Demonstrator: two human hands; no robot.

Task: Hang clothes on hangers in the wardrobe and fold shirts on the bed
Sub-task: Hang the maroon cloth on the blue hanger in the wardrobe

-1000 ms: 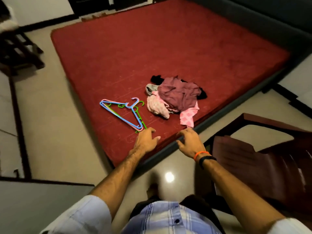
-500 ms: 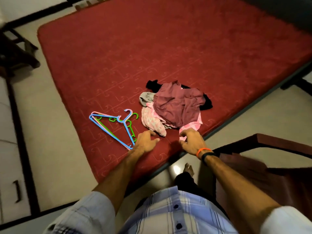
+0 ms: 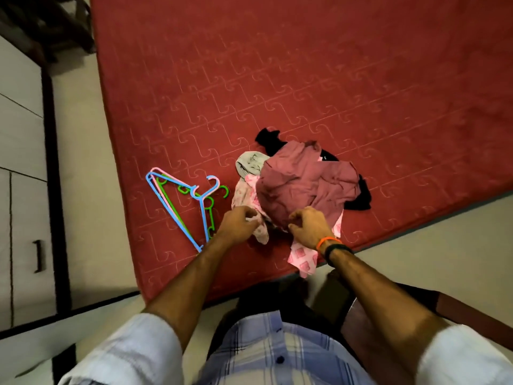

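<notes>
A heap of clothes lies near the front edge of the red bed (image 3: 305, 79): a maroon shirt (image 3: 302, 187) on top, a pale pink patterned garment (image 3: 244, 195) under it, a grey piece (image 3: 249, 162) and a black one (image 3: 270, 138) behind. My left hand (image 3: 238, 225) pinches the pale pink garment at the heap's near left. My right hand (image 3: 306, 226) grips the near edge of the maroon shirt. A pink checked cloth (image 3: 302, 258) hangs over the bed edge below my right wrist. Blue, pink and green plastic hangers (image 3: 177, 198) lie stacked left of the heap.
White wardrobe doors (image 3: 19, 190) with a dark handle stand at the left, past a strip of pale floor (image 3: 83, 190). A dark wooden chair (image 3: 458, 315) is at my right side. Dark furniture (image 3: 47, 23) sits at the top left corner.
I have leaned in over the bed. Both hands moved forward from the bed's front edge onto the heap and closed on the garments.
</notes>
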